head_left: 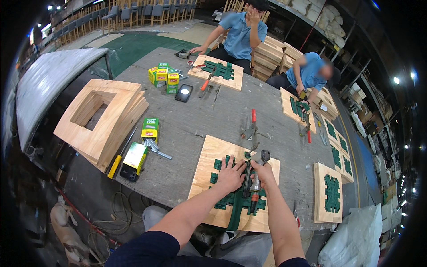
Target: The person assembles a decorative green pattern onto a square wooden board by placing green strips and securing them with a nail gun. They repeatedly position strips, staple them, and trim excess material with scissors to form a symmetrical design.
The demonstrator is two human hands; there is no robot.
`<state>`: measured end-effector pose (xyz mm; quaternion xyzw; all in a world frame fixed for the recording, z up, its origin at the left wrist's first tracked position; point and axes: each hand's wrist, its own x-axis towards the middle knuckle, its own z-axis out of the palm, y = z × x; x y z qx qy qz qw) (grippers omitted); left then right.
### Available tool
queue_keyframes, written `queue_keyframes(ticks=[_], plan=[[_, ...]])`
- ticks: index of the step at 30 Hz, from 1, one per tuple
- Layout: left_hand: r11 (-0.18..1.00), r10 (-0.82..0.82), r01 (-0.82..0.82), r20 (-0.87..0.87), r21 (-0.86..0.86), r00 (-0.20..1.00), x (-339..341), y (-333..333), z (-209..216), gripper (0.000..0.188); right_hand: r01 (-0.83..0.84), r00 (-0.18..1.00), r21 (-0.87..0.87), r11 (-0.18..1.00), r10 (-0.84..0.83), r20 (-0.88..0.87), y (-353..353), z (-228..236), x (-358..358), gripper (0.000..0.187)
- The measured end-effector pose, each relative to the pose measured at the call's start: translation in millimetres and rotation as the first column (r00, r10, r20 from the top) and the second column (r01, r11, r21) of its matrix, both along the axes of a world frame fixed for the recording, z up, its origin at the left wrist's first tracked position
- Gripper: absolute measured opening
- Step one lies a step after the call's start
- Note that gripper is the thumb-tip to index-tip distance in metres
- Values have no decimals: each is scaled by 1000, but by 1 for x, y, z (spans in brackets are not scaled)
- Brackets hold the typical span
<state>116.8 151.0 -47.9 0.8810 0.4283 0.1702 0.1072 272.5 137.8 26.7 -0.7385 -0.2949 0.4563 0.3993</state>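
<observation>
My left hand (230, 175) lies flat, fingers spread, pressing on dark green webbing (237, 212) across a square wooden panel (202, 167). In my right hand (263, 173) is a pneumatic stapler (255, 187), fingers wrapped round it. The stapler stands over the webbing near the panel's middle; its nose contact is hidden. One long webbing strip runs off the panel's near edge toward my lap. Just beyond the panel, pliers (252, 129) with a red handle lie with their near end by the panel's far edge.
Staple boxes (150, 128), a black phone (183, 92) and a yellow-handled screwdriver (114, 167) lie left. Stacked wooden frames (95, 120) stand on the left edge, webbed panels (328, 196) on the right. Two co-workers (240, 40) sit opposite. A dog (66, 227) lies on the floor.
</observation>
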Motion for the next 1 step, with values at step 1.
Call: queue_keyframes(ticks=[1], plan=[[1000,-1,1,-1,-2,1000,-1,0,-1,54,-2,1000,12,1000,2,0,0,-1,0,31]])
